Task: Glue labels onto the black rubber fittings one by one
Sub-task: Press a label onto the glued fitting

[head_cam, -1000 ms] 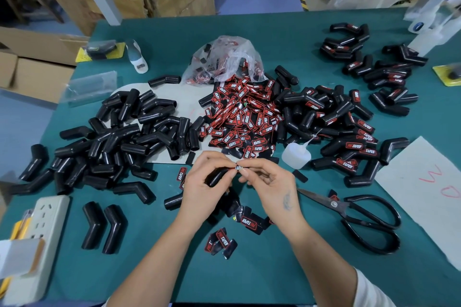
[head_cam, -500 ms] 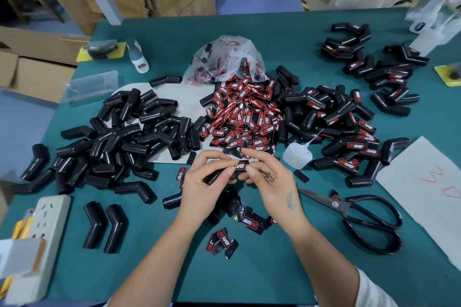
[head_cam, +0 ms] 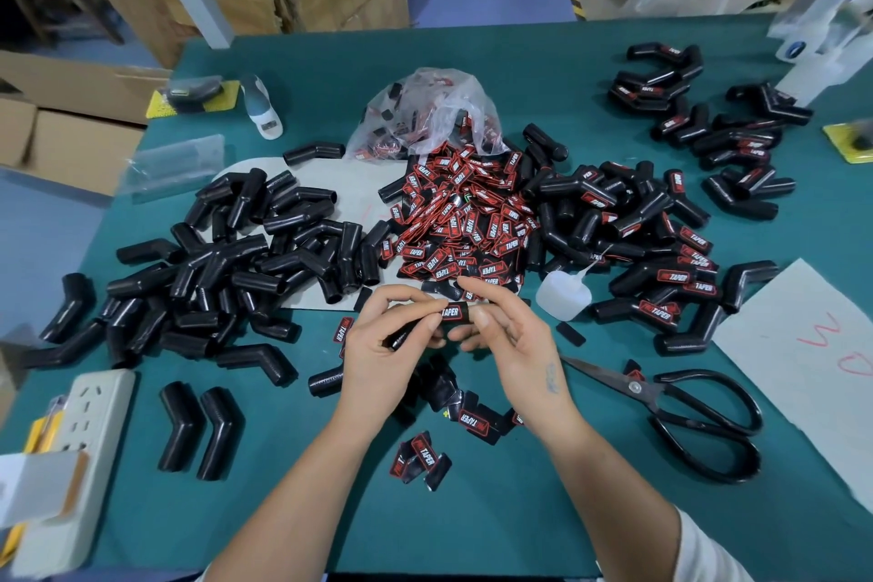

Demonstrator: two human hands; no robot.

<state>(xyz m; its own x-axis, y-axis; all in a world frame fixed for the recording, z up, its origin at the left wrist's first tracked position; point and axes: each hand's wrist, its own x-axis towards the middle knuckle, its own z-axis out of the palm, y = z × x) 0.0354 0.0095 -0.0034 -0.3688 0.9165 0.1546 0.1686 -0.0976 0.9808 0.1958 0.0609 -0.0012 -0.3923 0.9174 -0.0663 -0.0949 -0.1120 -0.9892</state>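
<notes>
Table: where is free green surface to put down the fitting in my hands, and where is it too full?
Bare table lies near the front edge between the forearms, right of the small labels. More shows at the back, behind the plastic bag. The middle is crowded: unlabelled fittings, label heap, labelled fittings, and scissors at right.

The label [head_cam: 452, 312] now lies flat on the fitting [head_cam: 427, 322], which both hands have turned level.
</notes>
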